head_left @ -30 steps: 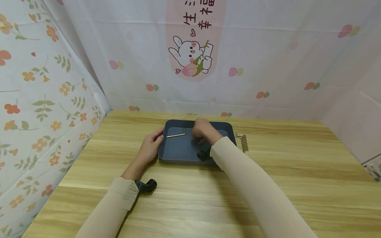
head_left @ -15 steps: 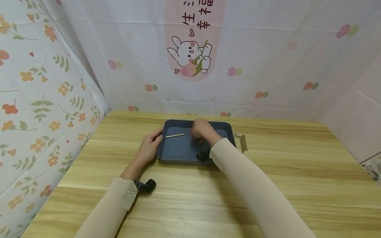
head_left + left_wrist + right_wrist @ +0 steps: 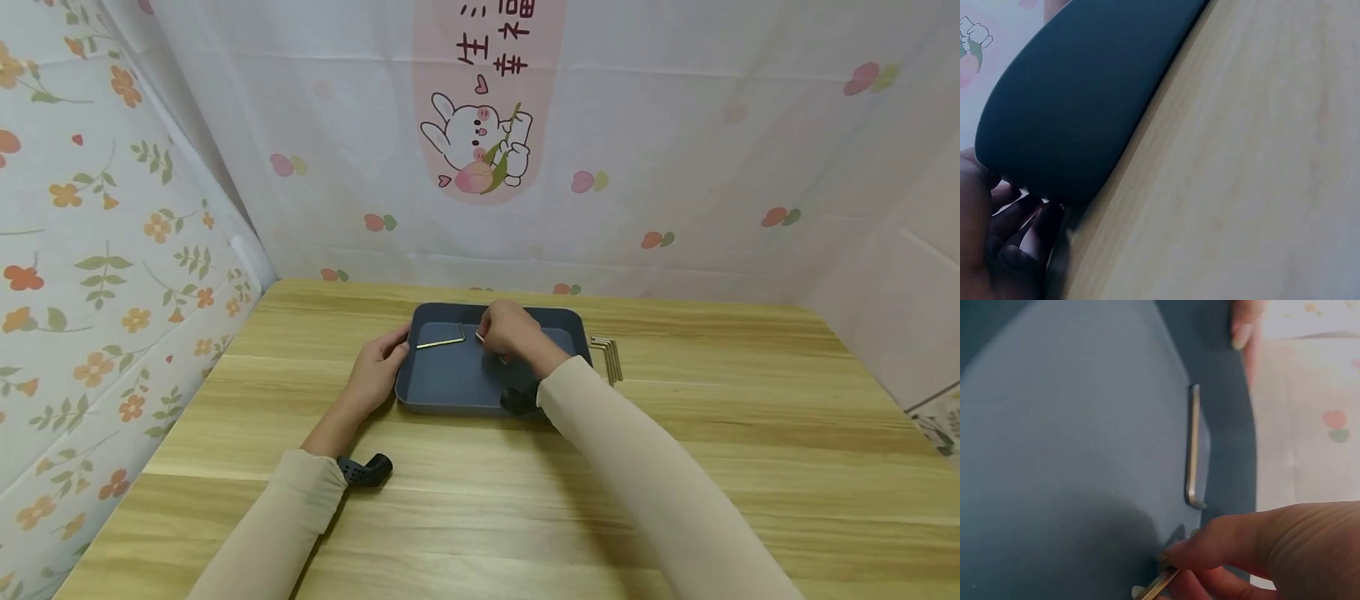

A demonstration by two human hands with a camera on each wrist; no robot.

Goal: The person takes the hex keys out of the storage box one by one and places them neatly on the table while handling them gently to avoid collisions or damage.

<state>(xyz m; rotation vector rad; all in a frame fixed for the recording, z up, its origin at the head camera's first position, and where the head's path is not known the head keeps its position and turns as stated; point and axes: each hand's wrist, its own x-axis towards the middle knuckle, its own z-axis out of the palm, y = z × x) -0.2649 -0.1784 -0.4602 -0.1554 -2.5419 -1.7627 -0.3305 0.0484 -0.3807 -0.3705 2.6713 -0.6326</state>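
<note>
A dark blue-grey tray [image 3: 450, 387] rests on the wooden table. My left hand [image 3: 377, 371] grips its left side, the thumb [image 3: 1242, 336] over the rim and the fingers [image 3: 1013, 219] against the outer wall. Inside the tray, my right hand [image 3: 513, 329] pinches an L-shaped hex key [image 3: 1159, 584] between thumb and fingers, low over the tray floor; the hand hides much of that key. Left of this hand, a second brass-coloured hex key [image 3: 441, 342] lies in the tray, apart from both hands.
Several more hex keys [image 3: 611, 354] lie nested side by side on the table [image 3: 750, 417], just beyond the tray's right wall. A printed cloth [image 3: 675, 150] hangs behind the table, and a floral cloth [image 3: 135, 317] hangs along its left side.
My right wrist has shifted slightly right and toward me, and the pinched hex key's end shows a little more. My left hand keeps its hold on the tray.
</note>
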